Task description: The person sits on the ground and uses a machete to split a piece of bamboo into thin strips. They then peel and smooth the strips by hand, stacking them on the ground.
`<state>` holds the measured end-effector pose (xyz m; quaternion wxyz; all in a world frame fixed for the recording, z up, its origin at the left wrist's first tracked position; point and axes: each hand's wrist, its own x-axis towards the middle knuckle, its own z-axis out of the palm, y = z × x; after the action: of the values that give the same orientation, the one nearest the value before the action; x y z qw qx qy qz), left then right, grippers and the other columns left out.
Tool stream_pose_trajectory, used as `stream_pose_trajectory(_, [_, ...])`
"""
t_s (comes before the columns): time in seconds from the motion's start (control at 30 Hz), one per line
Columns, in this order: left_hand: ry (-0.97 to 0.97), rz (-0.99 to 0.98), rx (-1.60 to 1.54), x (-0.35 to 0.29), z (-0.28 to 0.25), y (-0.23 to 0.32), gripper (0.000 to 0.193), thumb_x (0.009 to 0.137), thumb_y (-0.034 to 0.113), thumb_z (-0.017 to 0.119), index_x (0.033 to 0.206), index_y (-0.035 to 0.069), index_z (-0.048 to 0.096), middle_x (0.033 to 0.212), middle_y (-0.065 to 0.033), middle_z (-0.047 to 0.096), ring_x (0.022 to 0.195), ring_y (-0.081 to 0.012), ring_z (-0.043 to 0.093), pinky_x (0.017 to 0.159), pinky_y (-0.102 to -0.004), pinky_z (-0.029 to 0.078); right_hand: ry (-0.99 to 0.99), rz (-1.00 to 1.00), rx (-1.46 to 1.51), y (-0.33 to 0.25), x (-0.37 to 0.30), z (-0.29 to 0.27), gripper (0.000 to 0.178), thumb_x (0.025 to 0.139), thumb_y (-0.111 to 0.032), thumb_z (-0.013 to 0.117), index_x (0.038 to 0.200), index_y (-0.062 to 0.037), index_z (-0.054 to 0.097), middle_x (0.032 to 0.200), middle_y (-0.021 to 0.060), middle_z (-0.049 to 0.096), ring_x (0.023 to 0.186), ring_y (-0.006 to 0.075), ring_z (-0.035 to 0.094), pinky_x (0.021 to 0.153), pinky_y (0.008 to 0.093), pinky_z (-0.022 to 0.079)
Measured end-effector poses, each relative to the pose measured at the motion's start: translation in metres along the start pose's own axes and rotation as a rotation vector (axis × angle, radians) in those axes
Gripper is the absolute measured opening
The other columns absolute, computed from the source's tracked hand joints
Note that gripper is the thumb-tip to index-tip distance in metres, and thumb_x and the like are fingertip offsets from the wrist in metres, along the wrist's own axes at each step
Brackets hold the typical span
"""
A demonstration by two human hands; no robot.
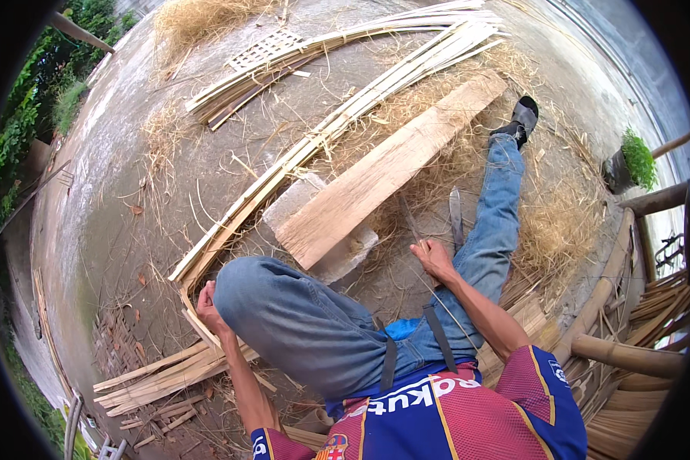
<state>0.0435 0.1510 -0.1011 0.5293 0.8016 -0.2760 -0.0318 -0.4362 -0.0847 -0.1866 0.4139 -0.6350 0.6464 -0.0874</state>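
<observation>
Head: knife (410,219) in right hand (435,260)

Hands: we see two, the left hand (209,305) and the right hand (435,259).
Blades: we count two, a held blade (410,220) and a lying blade (456,218).
Bundles of pale strips (445,54): we make out three; the overlapping strips we cannot count.
Broad plank (391,169): we find one.
Pale block (295,201): one or two, we cannot tell.
Woven lattice (264,50): one.
Potted plant (638,159): we spot one.
</observation>
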Motion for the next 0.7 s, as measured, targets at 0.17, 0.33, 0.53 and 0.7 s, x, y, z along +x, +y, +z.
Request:
stream_pose_trajectory(0.17, [-0.350,0.051,-0.072,0.104,0.034,0.166,0.047,0.103,0.046,0.056,0.102,0.003,0.074,0.057,0.0034,0.047,0.051,-0.0044,0.042,0.048,-0.0231,0.032,-0.128,0.019,0.076,-0.022,-0.011,-0.011,0.053,0.085,-0.052,0.069,0.091,0.0008,0.066,0.080,0.0194,0.067,0.078,0.0316,0.066,0.075,0.0454,0.050])
stream_pose_trajectory(0.33, [-0.602,0.355,0.113,0.156,0.094,0.303,0.044,0.102,0.046,0.057,0.105,0.005,0.074,0.055,0.0044,0.045,0.047,-0.0040,0.041,0.043,-0.0241,0.033,0.187,0.086,0.527,-0.013,0.006,-0.009,0.044,0.092,-0.046,0.068,0.087,-0.0020,0.062,0.072,0.0089,0.062,0.060,0.0191,0.061,0.055,0.0371,0.049])
stream_pose_trajectory(0.53, [-0.981,0.333,0.506,0.137,0.184,0.271,0.041,0.102,0.043,0.056,0.130,0.015,0.065,0.078,-0.0070,0.067,0.055,-0.0106,0.056,0.055,-0.0301,0.052,0.478,0.294,1.165,0.018,0.035,-0.016,0.044,0.095,-0.052,0.064,0.091,-0.0089,0.056,0.071,0.0004,0.052,0.054,0.0117,0.056,0.049,0.0283,0.049])
stream_pose_trajectory(0.7, [-1.682,-0.010,1.283,0.129,0.201,0.188,0.057,0.096,0.047,0.060,0.142,0.015,0.055,0.108,-0.0160,0.074,0.087,-0.0212,0.075,0.093,-0.0399,0.053,0.237,0.130,1.050,-0.018,0.005,-0.030,0.046,0.095,-0.053,0.063,0.093,-0.0072,0.060,0.074,0.0003,0.054,0.054,0.0094,0.055,0.048,0.0267,0.047])
